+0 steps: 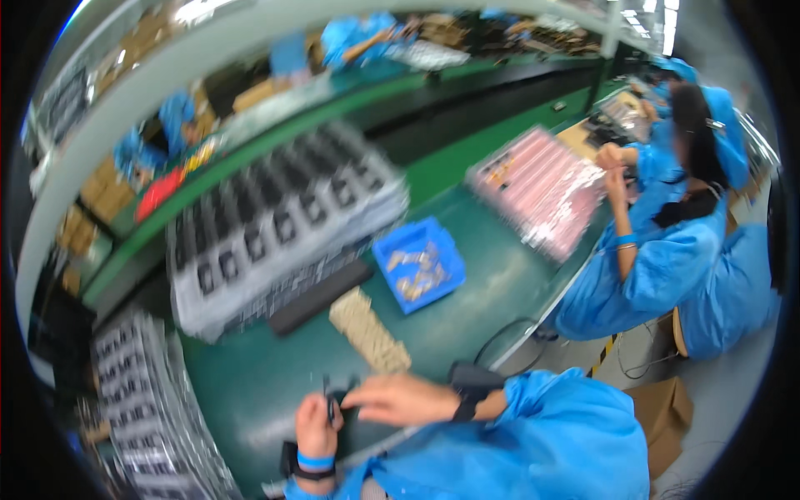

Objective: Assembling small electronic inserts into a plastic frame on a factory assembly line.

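Note:
My left hand (pixel 315 427), with a blue band at its wrist, is closed around a small dark part (pixel 332 410); motion blur hides what kind it is. From the right, my right hand (pixel 402 399) reaches across with its fingers stretched out. Its fingertips come close to the dark part, and whether they touch it cannot be made out. Just beyond my hands, a tan, folded-looking strip (pixel 369 330) lies on the green tabletop (pixel 250 379). Past that strip, a blue tray (pixel 457 279) holds several small, pale and brownish pieces.
A tall stack of clear trays with black parts (pixel 283 225) stands beyond a long dark bar (pixel 321 298). More stacked trays (pixel 137 400) rise at the left. Pink trays (pixel 542 187) lie at the right, by a co-worker in blue (pixel 667 258). A cardboard box (pixel 662 425) sits lower right.

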The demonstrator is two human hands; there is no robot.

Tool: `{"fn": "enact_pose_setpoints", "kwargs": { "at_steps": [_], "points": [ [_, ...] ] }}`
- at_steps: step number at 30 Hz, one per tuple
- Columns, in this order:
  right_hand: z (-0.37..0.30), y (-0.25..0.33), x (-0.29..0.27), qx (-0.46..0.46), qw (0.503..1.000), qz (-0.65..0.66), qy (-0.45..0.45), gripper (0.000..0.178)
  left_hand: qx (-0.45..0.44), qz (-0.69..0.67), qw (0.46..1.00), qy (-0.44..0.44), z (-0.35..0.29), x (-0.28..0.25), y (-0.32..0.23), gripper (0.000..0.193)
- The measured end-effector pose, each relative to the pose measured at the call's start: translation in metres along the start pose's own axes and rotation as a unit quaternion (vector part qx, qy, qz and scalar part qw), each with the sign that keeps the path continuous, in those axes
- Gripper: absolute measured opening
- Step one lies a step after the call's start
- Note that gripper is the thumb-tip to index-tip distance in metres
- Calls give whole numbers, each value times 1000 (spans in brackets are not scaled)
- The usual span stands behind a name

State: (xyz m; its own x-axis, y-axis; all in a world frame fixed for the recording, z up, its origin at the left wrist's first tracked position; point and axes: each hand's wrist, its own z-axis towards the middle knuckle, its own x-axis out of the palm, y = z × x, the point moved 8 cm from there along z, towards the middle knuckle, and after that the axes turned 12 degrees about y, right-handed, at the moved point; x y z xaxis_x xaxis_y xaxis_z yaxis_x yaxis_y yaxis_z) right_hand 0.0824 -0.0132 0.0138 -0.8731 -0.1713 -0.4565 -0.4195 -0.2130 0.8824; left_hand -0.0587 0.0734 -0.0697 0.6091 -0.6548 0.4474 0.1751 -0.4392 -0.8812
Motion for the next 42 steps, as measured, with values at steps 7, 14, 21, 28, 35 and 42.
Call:
{"fn": "enact_pose_setpoints", "kwargs": {
  "at_steps": [7, 14, 21, 28, 35, 42],
  "points": [
    [-32, -52, -68, 191, 966, -137, -106, 3, 122, 495, 847, -154, -11, 5, -32, 7],
    [-29, -53, -35, 121, 976, -177, -46, 8, 126, 614, 763, -157, -12, 27, -26, 6],
    [-24, -63, -18, 182, 949, -252, 50, 9, 109, 604, 773, -161, -11, 27, -28, 8],
    [-8, -13, -14, 67, 914, -397, 57, 17, 88, 463, 881, -52, 14, 58, -48, 13],
    [-4, -2, -31, 28, 953, -302, -14, 13, 10, 372, 928, 11, 19, 58, -25, 11],
    [3, -3, -41, 67, 982, -135, -112, 14, 65, 381, 919, -71, 14, 65, -40, 10]
  ]
}}
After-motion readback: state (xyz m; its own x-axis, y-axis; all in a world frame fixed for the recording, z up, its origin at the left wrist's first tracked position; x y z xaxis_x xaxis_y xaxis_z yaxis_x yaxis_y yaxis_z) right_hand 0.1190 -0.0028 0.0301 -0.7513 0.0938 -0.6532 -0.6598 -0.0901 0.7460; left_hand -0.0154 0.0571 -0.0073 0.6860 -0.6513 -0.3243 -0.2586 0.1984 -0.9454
